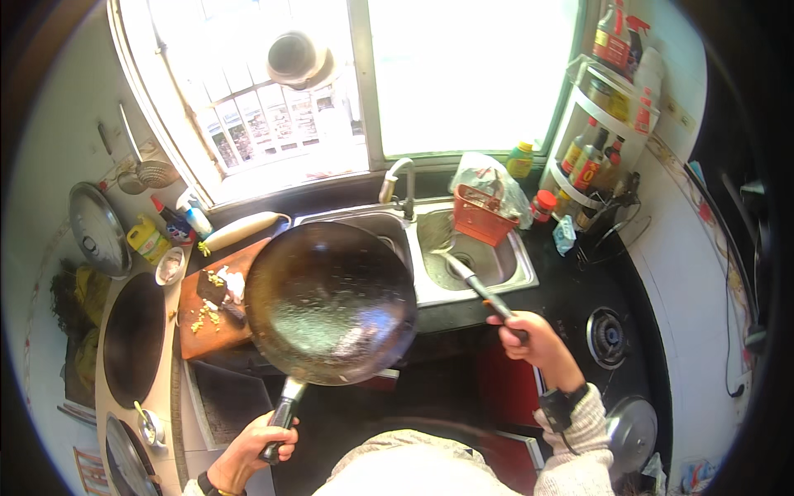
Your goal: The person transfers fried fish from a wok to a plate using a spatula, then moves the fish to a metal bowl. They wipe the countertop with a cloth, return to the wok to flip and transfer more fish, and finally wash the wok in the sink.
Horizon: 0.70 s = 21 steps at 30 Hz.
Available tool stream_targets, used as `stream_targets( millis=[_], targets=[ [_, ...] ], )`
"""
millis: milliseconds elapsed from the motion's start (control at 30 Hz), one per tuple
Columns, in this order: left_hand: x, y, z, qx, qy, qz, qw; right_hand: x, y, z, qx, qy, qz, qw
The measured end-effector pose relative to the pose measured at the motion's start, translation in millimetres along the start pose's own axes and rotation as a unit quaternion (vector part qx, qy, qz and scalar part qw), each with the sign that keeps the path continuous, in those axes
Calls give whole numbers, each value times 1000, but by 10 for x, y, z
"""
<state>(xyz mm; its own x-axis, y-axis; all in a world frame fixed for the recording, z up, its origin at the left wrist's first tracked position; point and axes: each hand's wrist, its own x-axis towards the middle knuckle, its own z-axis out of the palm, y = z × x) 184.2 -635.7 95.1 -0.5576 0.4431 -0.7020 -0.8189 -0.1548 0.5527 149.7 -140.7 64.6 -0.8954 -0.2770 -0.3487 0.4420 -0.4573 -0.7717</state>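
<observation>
My left hand (253,441) is closed around the black handle of a large wok (332,304). The wok is lifted in front of the counter, its wet, dark inside facing up, and it hides part of the left sink basin. In my right hand (530,341) is a long-handled kitchen tool (474,282) with a black grip. Its pale head reaches into the right basin of the steel double sink (527,273); whether it is a brush or a spatula I cannot tell. A red plastic basket (484,217) sits at that basin's back edge.
Left of the wok, a wooden cutting board (214,335) holds chopped food and a knife. A white radish (245,232) lies behind it. The faucet (406,186) rises behind the sink. At the right are a gas burner (605,338), a metal lid (633,434) and a bottle rack (577,186).
</observation>
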Motion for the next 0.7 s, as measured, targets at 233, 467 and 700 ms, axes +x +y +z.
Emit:
stream_targets(
  millis=[233, 467, 700],
  targets=[
    [-246, 124, -626, -76, 103, 153, 980, 2201, 998, 658, 49, -19, 198, 979],
    [183, 356, -608, -91, 131, 204, 966, 2932, 1468, 997, -335, -95, 239, 907],
    [857, 676, -424, -174, 79, 183, 964, 3844, 754, -63, -318, 147, 49, 935]
  ],
)
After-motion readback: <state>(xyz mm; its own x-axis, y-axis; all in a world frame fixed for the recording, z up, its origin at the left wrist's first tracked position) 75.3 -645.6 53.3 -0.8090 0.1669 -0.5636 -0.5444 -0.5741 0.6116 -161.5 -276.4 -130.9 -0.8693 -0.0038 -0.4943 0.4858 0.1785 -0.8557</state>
